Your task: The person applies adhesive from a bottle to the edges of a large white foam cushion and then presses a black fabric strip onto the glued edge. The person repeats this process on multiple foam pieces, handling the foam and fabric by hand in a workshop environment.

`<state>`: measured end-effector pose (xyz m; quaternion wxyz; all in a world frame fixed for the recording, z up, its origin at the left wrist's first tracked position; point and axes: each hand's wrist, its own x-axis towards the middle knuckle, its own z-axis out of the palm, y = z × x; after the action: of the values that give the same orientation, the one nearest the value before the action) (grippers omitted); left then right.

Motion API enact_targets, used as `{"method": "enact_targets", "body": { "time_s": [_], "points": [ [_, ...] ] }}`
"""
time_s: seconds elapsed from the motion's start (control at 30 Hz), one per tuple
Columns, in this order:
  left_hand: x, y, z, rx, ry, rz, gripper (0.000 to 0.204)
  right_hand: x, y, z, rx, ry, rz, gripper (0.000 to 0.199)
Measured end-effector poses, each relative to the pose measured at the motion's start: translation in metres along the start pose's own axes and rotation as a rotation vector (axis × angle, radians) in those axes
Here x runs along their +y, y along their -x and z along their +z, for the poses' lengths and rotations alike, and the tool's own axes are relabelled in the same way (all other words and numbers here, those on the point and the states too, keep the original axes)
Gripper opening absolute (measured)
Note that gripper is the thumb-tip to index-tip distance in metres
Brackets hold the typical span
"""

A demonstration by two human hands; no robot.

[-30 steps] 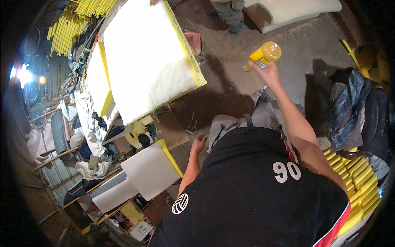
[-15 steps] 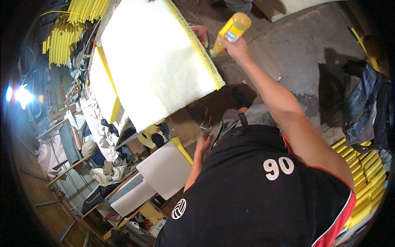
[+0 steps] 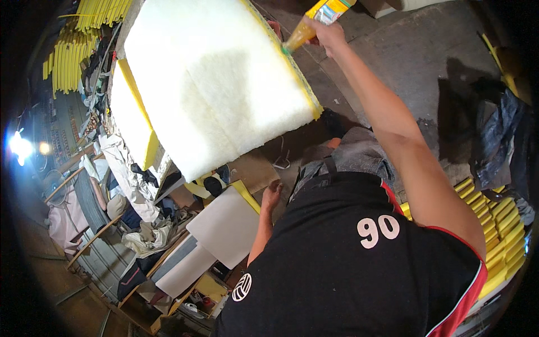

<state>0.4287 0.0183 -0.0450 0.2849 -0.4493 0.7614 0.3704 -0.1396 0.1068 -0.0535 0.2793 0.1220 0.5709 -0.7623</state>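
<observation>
Holding yellow bottle point(image 3: 327, 11) in right grip point(image 3: 328, 38), my fingers closed around it; tip juts left, at white pad's point(image 3: 219, 95) edge. My left grip point(image 3: 273, 195): half-curled, empty.

The grey-brown floor point(image 3: 393, 67) stretches right of the white padded slab point(image 3: 224, 84), carrying a pale block point(image 3: 412, 5) beyond the slab's upper right and a whitish scrap point(image 3: 337, 101) near its lower-right corner.
</observation>
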Motion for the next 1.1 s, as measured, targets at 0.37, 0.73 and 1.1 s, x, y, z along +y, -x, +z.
{"method": "enact_targets", "body": {
  "time_s": [0.37, 0.73, 1.1],
  "points": [
    [0.005, -0.011, -0.02, 0.043, 0.047, 0.024, 0.049, -0.002, 0.025, -0.009, -0.008, 0.196, 0.0, 0.043],
    [0.008, -0.006, -0.009, 0.022, 0.024, 0.062, 0.051, 0.016, 0.06, -0.029, -0.001, 0.182, -0.056, 0.044],
    [0.011, -0.003, -0.027, -0.011, -0.153, 0.106, 0.053, 0.049, 0.009, -0.017, 0.271, -0.017, 0.082, 0.042]
  ]
}}
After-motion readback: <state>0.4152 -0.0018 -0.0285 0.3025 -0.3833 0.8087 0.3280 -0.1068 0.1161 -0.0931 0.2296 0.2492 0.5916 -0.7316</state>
